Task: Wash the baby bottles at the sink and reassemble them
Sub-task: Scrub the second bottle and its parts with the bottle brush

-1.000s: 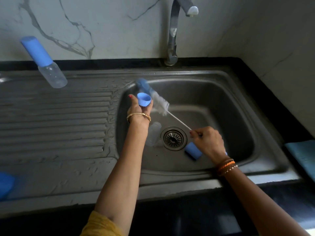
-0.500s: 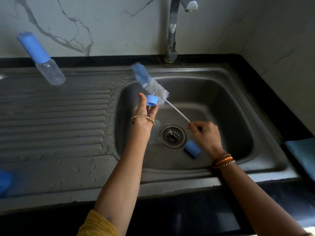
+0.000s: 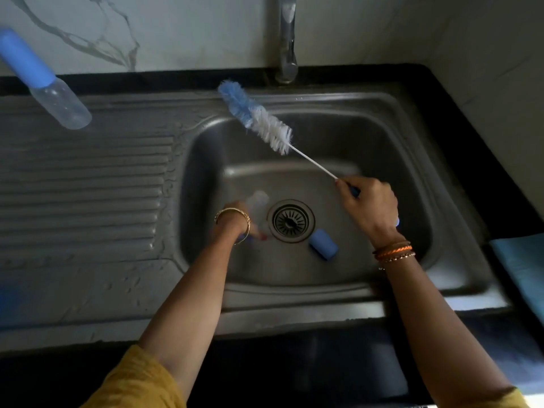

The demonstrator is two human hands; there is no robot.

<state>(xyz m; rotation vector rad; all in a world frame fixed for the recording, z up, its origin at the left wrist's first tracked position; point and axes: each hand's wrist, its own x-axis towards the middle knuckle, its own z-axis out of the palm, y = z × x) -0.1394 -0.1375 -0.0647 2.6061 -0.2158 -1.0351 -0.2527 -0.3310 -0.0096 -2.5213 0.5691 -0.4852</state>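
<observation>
Your right hand (image 3: 369, 209) clenches the brush (image 3: 256, 120) handle above the drain (image 3: 291, 220); left hand (image 3: 235, 222) beside the drain, grip blurred, can't tell.

Both arms reach forward, hands low.
Left hand (image 3: 235, 222) blurred, fingers curled downward; right hand (image 3: 369, 206) clenched, knuckles up, wrist banded.

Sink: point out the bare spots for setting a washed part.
Free: the ribbed drainboard below the capped bottle, and the basin's right floor beyond the blue cap. Crowded: around the drain, where the left hand reaches.
</observation>
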